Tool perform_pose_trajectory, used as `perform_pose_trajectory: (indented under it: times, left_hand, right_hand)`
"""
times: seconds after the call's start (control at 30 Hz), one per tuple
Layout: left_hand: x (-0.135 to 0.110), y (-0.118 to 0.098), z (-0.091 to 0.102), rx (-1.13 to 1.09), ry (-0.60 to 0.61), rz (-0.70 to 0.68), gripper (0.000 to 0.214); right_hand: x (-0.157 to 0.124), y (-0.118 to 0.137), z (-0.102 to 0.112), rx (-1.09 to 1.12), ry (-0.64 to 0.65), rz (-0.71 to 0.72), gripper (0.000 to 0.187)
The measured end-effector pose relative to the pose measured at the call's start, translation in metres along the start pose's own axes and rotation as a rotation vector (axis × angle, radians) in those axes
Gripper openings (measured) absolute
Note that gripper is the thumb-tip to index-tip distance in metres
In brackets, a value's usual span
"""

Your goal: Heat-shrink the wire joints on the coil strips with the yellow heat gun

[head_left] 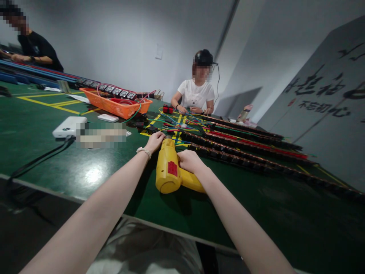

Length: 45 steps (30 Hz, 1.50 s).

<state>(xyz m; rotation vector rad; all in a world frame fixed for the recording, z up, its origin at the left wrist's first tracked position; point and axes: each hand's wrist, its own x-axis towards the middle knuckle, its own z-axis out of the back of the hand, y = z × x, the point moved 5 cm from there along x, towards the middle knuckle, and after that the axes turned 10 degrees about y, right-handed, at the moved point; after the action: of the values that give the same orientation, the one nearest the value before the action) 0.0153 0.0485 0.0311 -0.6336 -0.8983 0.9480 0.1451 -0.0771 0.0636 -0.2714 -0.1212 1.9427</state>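
A yellow heat gun [168, 167] with a red label lies in front of me, its nozzle pointing away and its handle running right beneath my right wrist. My left hand [155, 141] is closed beside the nozzle, fingertips partly hidden; what it pinches cannot be made out. Curled against the right side of the gun's barrel is my right hand [189, 160], beyond the handle, with no fingers visibly wrapped over that handle. What its fingers hold is hidden. Loose coloured wires [182, 123] with black connectors spread beyond both hands.
Long dark strips [242, 152] with copper-coloured edges extend right across the green table [137, 201]. An orange basket [114, 106] holds parts and wires. A white box [70, 127] with black cables sits left. A person [196, 93] works opposite; another person [40, 49] is far left.
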Motion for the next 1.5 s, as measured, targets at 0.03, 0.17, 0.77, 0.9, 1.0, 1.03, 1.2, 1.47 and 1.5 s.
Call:
perform_pose_trajectory:
  times: [0.03, 0.17, 0.77, 0.9, 1.0, 1.03, 1.2, 1.47, 1.5]
  left_hand:
    - [0.0, 0.0, 0.0, -0.02, 0.0, -0.001, 0.024]
    - [-0.001, 0.0, -0.002, -0.16, 0.019, -0.001, 0.022]
    - [0.001, 0.01, -0.012, -0.16, 0.064, 0.103, 0.018]
    - [0.0, 0.007, -0.013, -0.068, 0.058, 0.08, 0.021]
    - [-0.001, 0.004, -0.012, -0.005, 0.061, 0.078, 0.026]
    - [-0.001, 0.002, -0.012, 0.035, 0.058, 0.072, 0.028]
    - [-0.005, -0.007, -0.01, 0.313, 0.063, 0.026, 0.034]
    - [-0.005, 0.003, -0.005, 0.364, 0.121, 0.241, 0.045]
    - [-0.004, 0.005, -0.005, 0.337, 0.133, 0.238, 0.046]
  right_hand:
    - [-0.002, -0.002, -0.001, 0.003, -0.001, 0.0, 0.024]
    - [-0.015, -0.014, -0.004, 0.014, -0.009, -0.027, 0.022]
    - [-0.051, -0.065, -0.016, 0.023, 0.032, -0.228, 0.022]
    - [-0.049, -0.063, -0.015, -0.031, 0.036, -0.226, 0.023]
    - [-0.05, -0.062, -0.014, -0.045, 0.033, -0.228, 0.023]
    - [-0.05, -0.062, -0.014, -0.049, 0.032, -0.23, 0.023]
    - [-0.05, -0.061, -0.012, -0.051, 0.047, -0.25, 0.022]
    - [-0.05, -0.053, -0.009, -0.108, 0.031, -0.222, 0.023]
    - [-0.049, -0.052, -0.009, -0.115, 0.025, -0.217, 0.023]
